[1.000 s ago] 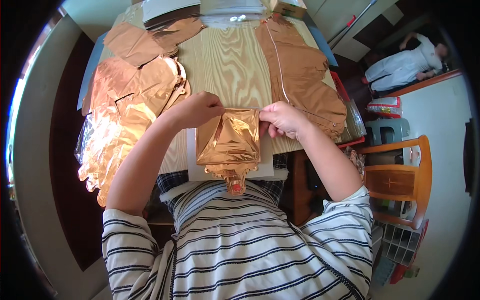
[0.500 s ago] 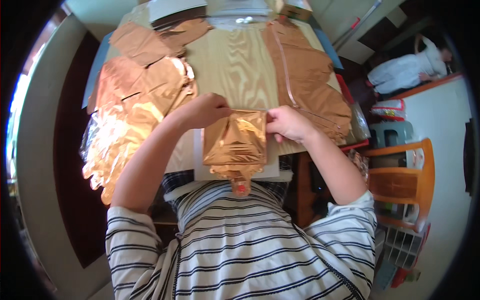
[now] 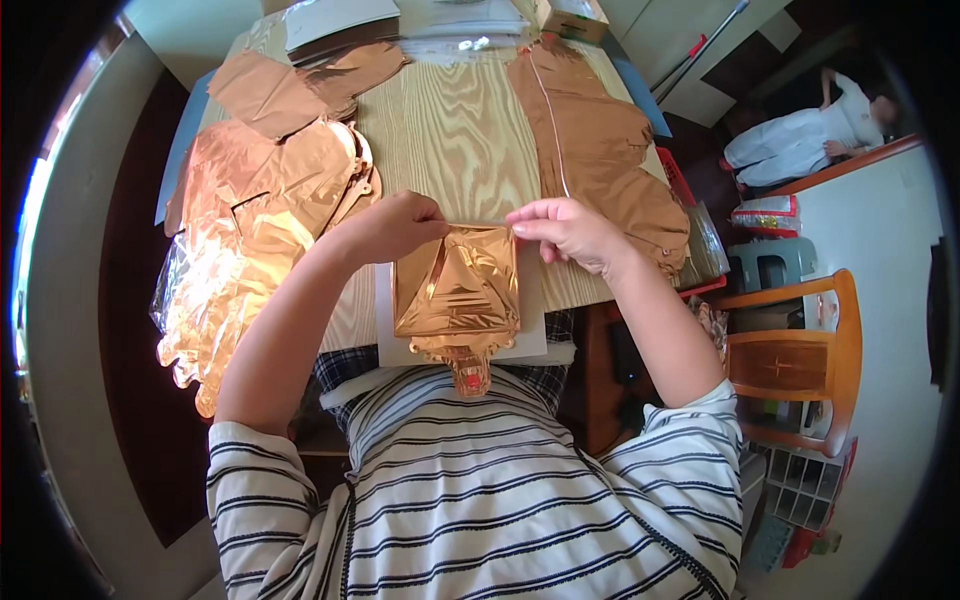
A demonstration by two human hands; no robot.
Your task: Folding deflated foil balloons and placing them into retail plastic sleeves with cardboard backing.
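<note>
In front of me a copper-coloured foil balloon (image 3: 472, 285), folded to a near square, lies on a white sheet (image 3: 533, 335) at the table's near edge. Its narrow tail, with a small red mark, hangs toward my striped shirt. My left hand (image 3: 400, 225) is closed at the balloon's far left corner, its fingertips curled down and partly hidden. At the far right corner, my right hand (image 3: 575, 235) pinches the edge between thumb and forefinger, with the other fingers loosely bent.
Flat copper foil balloons (image 3: 265, 190) are heaped at left, some overhanging the table (image 3: 455, 130). More foil pieces (image 3: 590, 130) lie at right. Grey-white sheets (image 3: 340, 25), clear plastic bags (image 3: 465, 22) and a box (image 3: 572, 18) stand at the back. A wooden chair (image 3: 840, 350) is at right; beyond, a person (image 3: 810, 135) in white.
The right hand has shifted slightly left and up along the far edge, its fingers straighter. My left hand stays at its corner. The whole view has shifted a little.
</note>
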